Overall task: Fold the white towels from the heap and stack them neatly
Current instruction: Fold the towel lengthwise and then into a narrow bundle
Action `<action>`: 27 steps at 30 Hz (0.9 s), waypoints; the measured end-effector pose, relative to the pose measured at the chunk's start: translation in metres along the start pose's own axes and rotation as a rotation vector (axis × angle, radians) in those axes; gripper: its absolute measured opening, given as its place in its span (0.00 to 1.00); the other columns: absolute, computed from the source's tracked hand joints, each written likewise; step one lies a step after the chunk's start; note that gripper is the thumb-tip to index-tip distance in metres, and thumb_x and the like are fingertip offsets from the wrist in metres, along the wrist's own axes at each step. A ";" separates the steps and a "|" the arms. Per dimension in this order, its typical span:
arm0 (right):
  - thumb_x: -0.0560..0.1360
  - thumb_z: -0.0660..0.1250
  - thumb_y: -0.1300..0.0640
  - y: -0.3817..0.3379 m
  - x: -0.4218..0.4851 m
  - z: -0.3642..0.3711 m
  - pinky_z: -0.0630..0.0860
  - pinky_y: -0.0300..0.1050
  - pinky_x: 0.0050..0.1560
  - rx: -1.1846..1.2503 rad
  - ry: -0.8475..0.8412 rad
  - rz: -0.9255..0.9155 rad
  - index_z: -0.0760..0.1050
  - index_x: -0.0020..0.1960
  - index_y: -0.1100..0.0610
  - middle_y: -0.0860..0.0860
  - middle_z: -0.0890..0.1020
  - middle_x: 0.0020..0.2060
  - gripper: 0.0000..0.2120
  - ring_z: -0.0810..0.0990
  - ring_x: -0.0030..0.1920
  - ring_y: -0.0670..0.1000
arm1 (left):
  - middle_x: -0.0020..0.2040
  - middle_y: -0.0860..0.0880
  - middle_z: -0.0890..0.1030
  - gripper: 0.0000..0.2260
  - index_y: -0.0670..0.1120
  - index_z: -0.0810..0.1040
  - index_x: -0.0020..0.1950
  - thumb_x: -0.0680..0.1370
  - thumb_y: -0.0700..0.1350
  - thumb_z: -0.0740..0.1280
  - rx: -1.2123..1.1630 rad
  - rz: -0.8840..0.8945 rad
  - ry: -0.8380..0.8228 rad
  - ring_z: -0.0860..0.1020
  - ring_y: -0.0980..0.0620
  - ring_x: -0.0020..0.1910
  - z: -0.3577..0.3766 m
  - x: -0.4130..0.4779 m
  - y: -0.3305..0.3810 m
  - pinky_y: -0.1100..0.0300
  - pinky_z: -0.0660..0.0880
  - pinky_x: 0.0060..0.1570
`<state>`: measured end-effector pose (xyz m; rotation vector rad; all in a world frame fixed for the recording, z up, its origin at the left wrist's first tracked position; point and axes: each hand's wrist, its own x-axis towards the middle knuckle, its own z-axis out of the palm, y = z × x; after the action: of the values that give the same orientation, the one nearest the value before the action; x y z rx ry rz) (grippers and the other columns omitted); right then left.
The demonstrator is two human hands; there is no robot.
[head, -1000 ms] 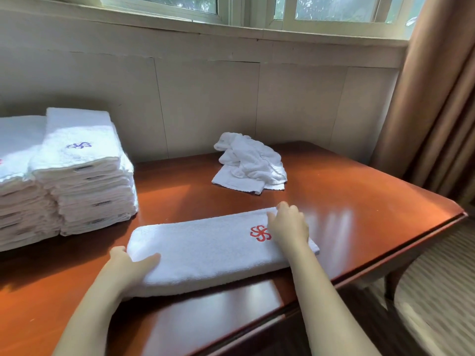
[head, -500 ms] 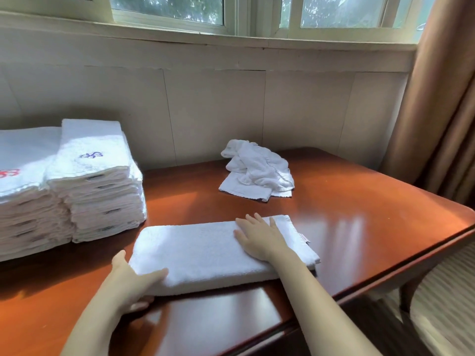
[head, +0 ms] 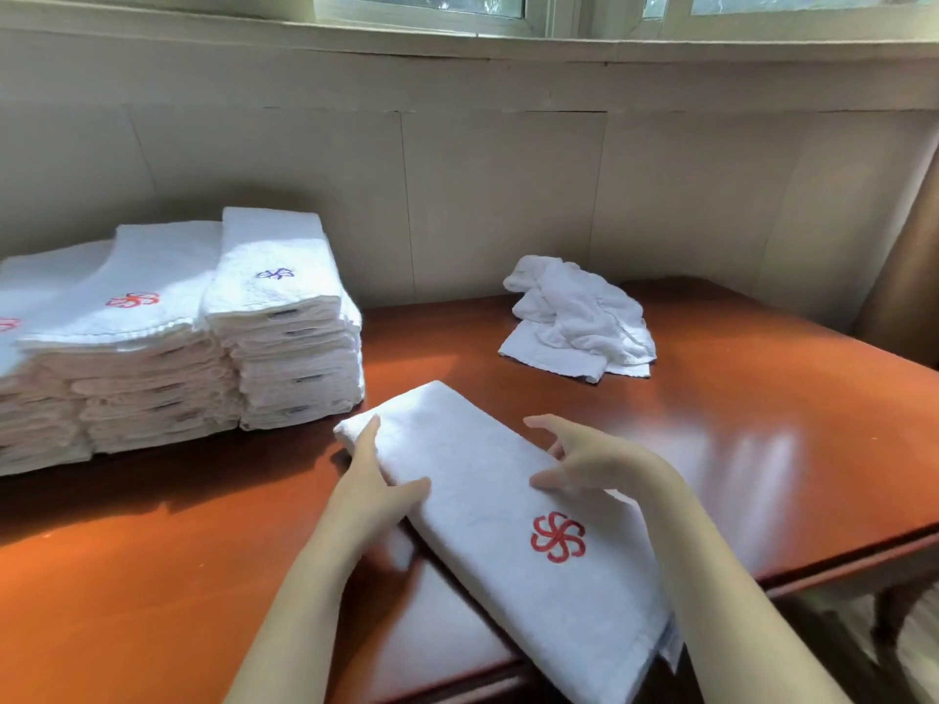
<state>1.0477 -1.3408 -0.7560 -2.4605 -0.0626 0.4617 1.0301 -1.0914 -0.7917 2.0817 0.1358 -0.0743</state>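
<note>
**Halving the long fold squarely**

The folded towel [head: 488, 500] lies slantwise across the front of the counter [head: 152, 576], and its near end, just past the red emblem [head: 558, 537], hangs over the edge. The left hand [head: 373, 482] holds the towel's long left edge, thumb over the top and fingers straight alongside. The right hand [head: 594, 462] is spread and released, with only the thumb and fingertips touching the cloth.

The step looks like the last fold before stacking. To do it well:
- Draw the overhanging end fully onto the counter first.
- Bring end to end so the corners meet and the emblem faces up, as on the stacks [head: 284, 337] at the left.
- Smooth outward from the crease.

The heap [head: 579, 317] waits well behind.
</note>
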 end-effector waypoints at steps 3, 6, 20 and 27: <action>0.72 0.72 0.56 -0.003 -0.003 0.002 0.79 0.42 0.51 0.218 -0.089 -0.070 0.60 0.72 0.39 0.46 0.73 0.55 0.34 0.79 0.49 0.49 | 0.59 0.52 0.77 0.24 0.58 0.72 0.65 0.72 0.41 0.70 0.030 0.100 -0.029 0.77 0.55 0.49 0.004 0.001 -0.003 0.65 0.72 0.45; 0.74 0.70 0.53 -0.004 -0.007 0.004 0.77 0.45 0.59 0.320 -0.268 -0.138 0.64 0.68 0.35 0.41 0.71 0.63 0.28 0.78 0.60 0.49 | 0.53 0.47 0.79 0.19 0.55 0.79 0.56 0.73 0.33 0.67 -0.216 0.070 0.031 0.79 0.47 0.45 0.006 0.006 -0.006 0.56 0.77 0.51; 0.59 0.66 0.63 -0.034 0.017 0.025 0.79 0.53 0.53 0.853 -0.071 -0.242 0.79 0.60 0.48 0.56 0.80 0.59 0.30 0.82 0.53 0.59 | 0.47 0.52 0.78 0.22 0.48 0.79 0.61 0.73 0.30 0.61 -0.447 0.074 0.063 0.73 0.56 0.36 -0.017 -0.002 0.013 0.66 0.71 0.36; 0.59 0.67 0.63 -0.116 -0.028 0.003 0.80 0.37 0.43 0.893 0.002 -0.588 0.79 0.58 0.40 0.39 0.82 0.55 0.31 0.83 0.52 0.48 | 0.50 0.52 0.82 0.21 0.52 0.80 0.59 0.75 0.31 0.60 -0.654 0.269 0.111 0.76 0.52 0.37 -0.096 -0.048 0.051 0.59 0.74 0.36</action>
<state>1.0281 -1.2507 -0.6809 -1.4686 -0.4583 0.1596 0.9886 -1.0358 -0.6950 1.4337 -0.0521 0.2233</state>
